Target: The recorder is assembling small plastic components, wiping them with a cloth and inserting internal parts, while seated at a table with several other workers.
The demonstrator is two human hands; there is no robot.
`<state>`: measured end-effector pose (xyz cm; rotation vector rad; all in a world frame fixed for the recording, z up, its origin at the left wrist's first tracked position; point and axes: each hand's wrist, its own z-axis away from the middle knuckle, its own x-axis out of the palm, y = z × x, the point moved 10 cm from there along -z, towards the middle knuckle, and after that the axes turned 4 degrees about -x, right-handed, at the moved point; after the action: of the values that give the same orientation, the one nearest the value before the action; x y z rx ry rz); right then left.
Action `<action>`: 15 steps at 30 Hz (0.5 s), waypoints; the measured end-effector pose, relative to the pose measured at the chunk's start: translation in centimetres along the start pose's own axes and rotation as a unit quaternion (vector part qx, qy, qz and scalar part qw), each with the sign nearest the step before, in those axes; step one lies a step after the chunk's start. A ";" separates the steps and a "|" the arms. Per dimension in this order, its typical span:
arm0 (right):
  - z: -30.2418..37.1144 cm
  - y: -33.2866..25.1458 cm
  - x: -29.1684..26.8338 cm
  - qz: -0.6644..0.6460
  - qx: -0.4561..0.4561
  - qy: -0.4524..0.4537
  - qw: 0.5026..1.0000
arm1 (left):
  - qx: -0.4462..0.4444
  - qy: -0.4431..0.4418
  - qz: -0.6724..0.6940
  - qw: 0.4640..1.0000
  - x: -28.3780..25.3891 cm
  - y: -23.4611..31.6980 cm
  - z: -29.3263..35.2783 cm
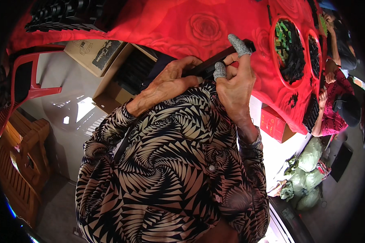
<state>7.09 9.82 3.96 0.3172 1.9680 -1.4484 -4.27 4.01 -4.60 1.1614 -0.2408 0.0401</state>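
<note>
A long, black bar-shaped piece (213, 60) slants between my hands at the near edge of the red table. My left hand (172, 79) is closed around its lower left end, thumb along the near side. At the upper right end, my right hand (237, 83) grips the same piece. Grey knitted covers sit on two of its digits; one cover (240, 45) lies along the bar's far end, the other (220, 71) is close to the bar's near side. The fingers partly hide the bar, so its exact kind cannot be made out.
The rose-patterned red tablecloth (207, 28) carries a red oval tray (273, 44) of small black and green pieces, and stacked black parts (65, 16). Cardboard box (103, 95), red chair (38, 89), red carton (273, 123) and plastic bags (308, 178) stand around. Co-workers (340, 97) are at the right.
</note>
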 end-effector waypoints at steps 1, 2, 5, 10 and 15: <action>0.0 -0.1 0.1 0.005 -0.016 -0.002 1.000 | 0.000 0.001 -0.001 1.000 0.1 0.0 0.0; 0.0 -0.2 0.2 0.011 -0.030 -0.005 0.999 | 0.012 0.022 -0.015 1.000 0.0 0.1 0.0; 0.0 0.2 0.2 -0.021 -0.019 -0.005 1.000 | 0.015 0.046 -0.047 0.998 -0.3 0.2 -0.2; -0.5 0.8 0.2 -0.024 -0.006 -0.001 1.000 | 0.077 0.092 -0.095 0.988 0.2 1.7 -0.3; -0.3 0.2 -0.5 0.005 -0.006 0.005 1.000 | 0.071 0.134 -0.187 0.971 0.4 2.2 -0.4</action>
<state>7.48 10.27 4.17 0.3292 1.9803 -1.4319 -4.15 5.19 -2.67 1.3127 0.2252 -0.1197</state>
